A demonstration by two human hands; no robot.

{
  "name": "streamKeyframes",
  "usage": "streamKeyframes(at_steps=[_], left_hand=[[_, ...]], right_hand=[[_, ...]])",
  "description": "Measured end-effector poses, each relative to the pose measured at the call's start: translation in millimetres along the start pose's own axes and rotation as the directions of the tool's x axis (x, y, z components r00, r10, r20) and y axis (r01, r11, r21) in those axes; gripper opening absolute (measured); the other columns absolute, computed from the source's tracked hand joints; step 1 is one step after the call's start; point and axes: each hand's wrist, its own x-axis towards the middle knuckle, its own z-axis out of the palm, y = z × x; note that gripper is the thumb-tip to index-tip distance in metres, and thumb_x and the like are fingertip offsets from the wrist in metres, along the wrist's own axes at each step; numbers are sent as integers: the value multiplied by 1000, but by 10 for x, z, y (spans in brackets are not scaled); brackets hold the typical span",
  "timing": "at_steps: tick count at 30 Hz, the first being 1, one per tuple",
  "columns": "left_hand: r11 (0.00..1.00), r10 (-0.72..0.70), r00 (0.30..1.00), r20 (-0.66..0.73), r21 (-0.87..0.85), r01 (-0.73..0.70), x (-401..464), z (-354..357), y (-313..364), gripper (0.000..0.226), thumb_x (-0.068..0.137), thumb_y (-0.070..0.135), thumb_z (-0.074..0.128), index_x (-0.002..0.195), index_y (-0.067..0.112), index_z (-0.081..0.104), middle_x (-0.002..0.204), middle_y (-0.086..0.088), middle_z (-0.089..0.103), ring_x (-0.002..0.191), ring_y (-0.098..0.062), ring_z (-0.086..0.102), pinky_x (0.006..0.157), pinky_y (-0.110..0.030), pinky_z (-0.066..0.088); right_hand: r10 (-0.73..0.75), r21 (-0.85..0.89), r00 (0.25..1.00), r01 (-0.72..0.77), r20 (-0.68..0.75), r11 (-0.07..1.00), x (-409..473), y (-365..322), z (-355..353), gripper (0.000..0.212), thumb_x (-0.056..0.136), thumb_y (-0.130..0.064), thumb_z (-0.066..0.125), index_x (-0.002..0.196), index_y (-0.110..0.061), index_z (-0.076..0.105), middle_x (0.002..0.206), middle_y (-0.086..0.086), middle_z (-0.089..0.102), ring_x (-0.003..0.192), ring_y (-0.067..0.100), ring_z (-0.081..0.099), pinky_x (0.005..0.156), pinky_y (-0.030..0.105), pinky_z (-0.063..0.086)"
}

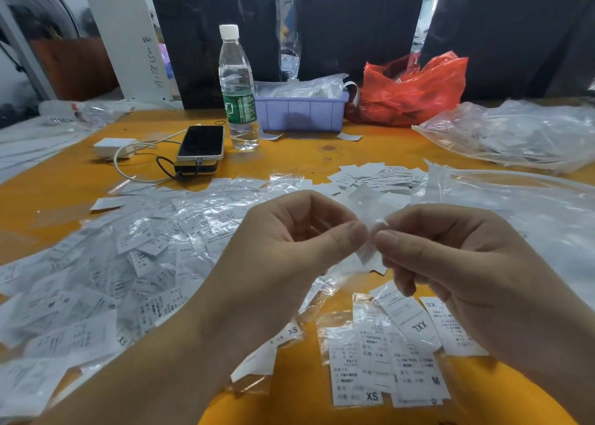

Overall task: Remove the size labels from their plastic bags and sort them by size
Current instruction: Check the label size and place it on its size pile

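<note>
Pinching one small bagged label [370,250] (size unreadable) between them, left hand [289,241] and right hand [450,257] grasp opposite edges to open it above the tabletop's [322,154] near edge.

held bag [370,250]: blurred where the left hand [289,247] and right hand [450,263] pinch it; size mark on the label inside cannot be read
left pile [96,279]: runs off the left edge; most print too small to read
labels [402,353] at front right: partly hidden under the right hand
far labels [376,175]: print too small to read
tray [301,113]: contents veiled by crumpled plastic
red bag [412,89]: contents hidden
bottle [238,89]: label text unreadable
clear bags [515,131]: cut off by the right edge
forearms: cut off by the bottom edge
</note>
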Motion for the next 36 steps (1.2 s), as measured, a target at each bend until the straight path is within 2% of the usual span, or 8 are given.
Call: streamKeyframes(at_steps=[2,5,8,10,14,20,28,36], left_hand=[[1000,3,1000,27,-21,-3,-4,13,6,16,65,43,76,75,30,74,71,4,70,63,-5,62,58,-15,48],[999,-2,999,42,-52,4,-3,12,15,14,66,38,79,74,28,74,71,2,72,61,-4,63,56,-12,48],[998,-11,1000,20,-65,12,3,-4,23,20,61,43,79,74,28,74,70,4,70,61,-5,62,57,-14,48],[998,-28,1000,-5,-56,28,11,-20,26,22,60,46,75,75,29,75,70,5,70,63,-6,62,59,-17,50],[996,-37,998,-58,-88,31,32,-70,40,8,72,30,69,76,29,76,71,3,70,66,-11,63,59,-21,52],[996,-1,991,-136,-90,-11,26,-102,64,12,70,21,70,77,29,74,68,4,67,63,-12,62,56,-23,52],[994,16,988,-154,-107,-33,2,-68,74,14,71,16,67,75,27,73,68,6,67,64,-13,62,56,-28,54],[993,27,994,-108,-112,-40,-12,-33,90,15,72,14,67,75,27,73,69,6,67,64,-13,61,57,-26,54]], right_hand=[[-22,1,999,23,-45,1000,6,-10,-7,31,63,-40,85,79,-15,78,62,3,63,55,14,54,51,22,46],[-33,28,993,36,-113,999,12,-37,-32,19,60,-20,86,74,-14,75,57,3,59,51,15,51,49,23,44],[-28,58,985,38,-170,998,8,-65,-49,4,69,-17,73,70,-13,71,56,8,52,51,19,47,49,24,44],[-17,80,979,34,-202,996,8,-79,-58,7,72,-16,65,65,-14,67,58,12,50,51,20,46,48,24,44],[10,160,981,21,-193,987,6,-128,-59,11,72,-12,60,62,-13,63,63,14,59,52,17,54,48,22,47],[35,174,983,-3,-181,985,-4,-147,-63,13,65,-2,61,65,-14,57,64,23,65,50,27,57,48,24,49],[44,132,990,-27,-134,991,-3,-76,-6,21,66,-1,63,81,-15,65,63,21,65,49,25,54,48,26,48],[-32,-151,998,22,-63,988,-69,-49,38,31,69,-20,70,92,-38,61,71,10,71,57,19,62,55,26,49]])
